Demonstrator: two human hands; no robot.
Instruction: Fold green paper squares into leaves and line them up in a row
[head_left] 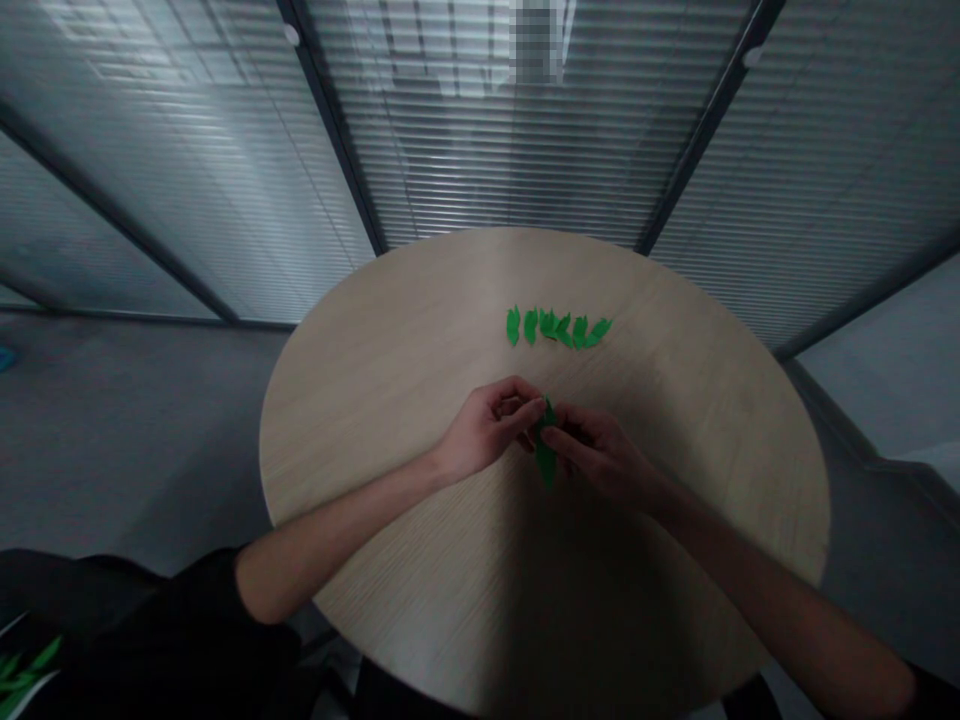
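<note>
Fingers (527, 409) of the left hand (486, 428) and right hand (600, 458) pinch a green leaf-shaped cutout (546, 452) between them; a loose pinch could drop it, a hard tug could crease or tear it; a row of similar cutouts (559, 327) lies beyond on the round wooden table (390, 400).

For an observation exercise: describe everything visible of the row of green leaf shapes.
The row of green leaf shapes is about six small, pointed, bright green pieces, perhaps paper, lying flat in a line on the round wood-grain table. The rightmost ones slant and overlap. Neither the left hand nor the right hand touches them.
</note>
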